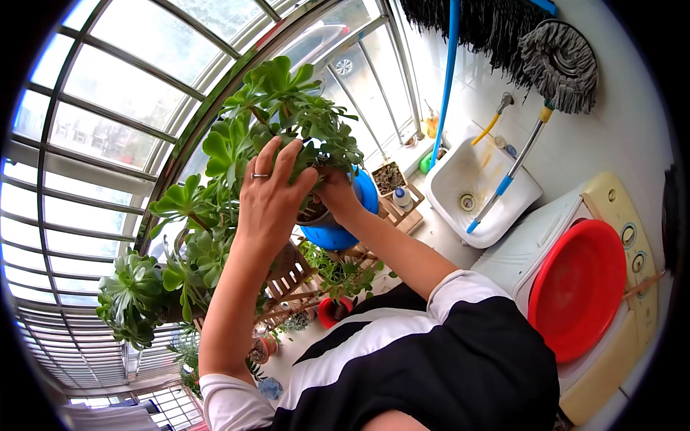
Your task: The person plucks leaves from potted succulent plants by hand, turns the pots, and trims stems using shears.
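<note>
A leafy green succulent [230, 144] with thick rosettes spreads over the rack by the barred window. My left hand [277, 183], with a ring on one finger, rests among its leaves, fingers apart over the foliage. Beside it, my right hand [336, 190] reaches in under the leaves near the pot's soil; its fingertips are hidden there. A blue pot [368, 192] stands just below and to the right of my hands.
Wooden slatted stands [291, 273] hold more plants, with a red pot [332, 313] lower down. To the right are a white sink [460, 169], mops [559, 65], and a red basin [578, 291] on a washing machine [528, 244]. Window bars [108, 115] line the left.
</note>
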{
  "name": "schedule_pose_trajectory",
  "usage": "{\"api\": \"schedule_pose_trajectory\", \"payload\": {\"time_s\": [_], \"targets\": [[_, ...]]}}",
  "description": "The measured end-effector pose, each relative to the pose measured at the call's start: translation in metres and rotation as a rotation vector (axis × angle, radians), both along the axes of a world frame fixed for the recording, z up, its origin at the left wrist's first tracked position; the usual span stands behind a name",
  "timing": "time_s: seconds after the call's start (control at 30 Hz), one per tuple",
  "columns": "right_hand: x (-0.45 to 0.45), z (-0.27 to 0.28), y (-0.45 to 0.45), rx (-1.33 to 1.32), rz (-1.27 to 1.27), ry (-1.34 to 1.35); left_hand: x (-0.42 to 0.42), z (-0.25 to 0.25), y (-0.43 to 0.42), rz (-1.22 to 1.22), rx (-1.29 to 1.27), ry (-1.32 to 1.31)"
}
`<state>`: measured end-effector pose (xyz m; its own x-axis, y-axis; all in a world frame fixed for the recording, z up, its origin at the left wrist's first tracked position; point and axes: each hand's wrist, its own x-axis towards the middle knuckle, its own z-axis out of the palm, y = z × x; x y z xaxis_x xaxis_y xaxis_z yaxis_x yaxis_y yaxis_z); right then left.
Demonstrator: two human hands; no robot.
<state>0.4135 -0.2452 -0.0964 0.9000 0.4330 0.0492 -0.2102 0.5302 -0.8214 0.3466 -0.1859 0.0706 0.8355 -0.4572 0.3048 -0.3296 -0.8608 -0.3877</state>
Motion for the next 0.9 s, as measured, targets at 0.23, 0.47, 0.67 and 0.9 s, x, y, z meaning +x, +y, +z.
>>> {"api": "schedule_pose_trajectory", "payload": {"time_s": [0.23, 0.47, 0.67, 0.9], "targets": [[-0.002, 0.003, -0.003, 0.056, 0.027, 0.055, 0.001, 0.002, 0.001, -0.013, 0.054, 0.066], [-0.003, 0.0, 0.007, -0.029, -0.228, -0.256, 0.002, 0.001, 0.0, -0.028, 0.144, 0.06], [-0.003, -0.002, 0.006, -0.123, -0.161, -0.176, 0.006, 0.008, -0.002, 0.0, 0.127, 0.136], [-0.007, 0.007, -0.003, 0.019, 0.051, 0.113, 0.005, 0.009, 0.006, -0.062, 0.104, 0.148]]}}
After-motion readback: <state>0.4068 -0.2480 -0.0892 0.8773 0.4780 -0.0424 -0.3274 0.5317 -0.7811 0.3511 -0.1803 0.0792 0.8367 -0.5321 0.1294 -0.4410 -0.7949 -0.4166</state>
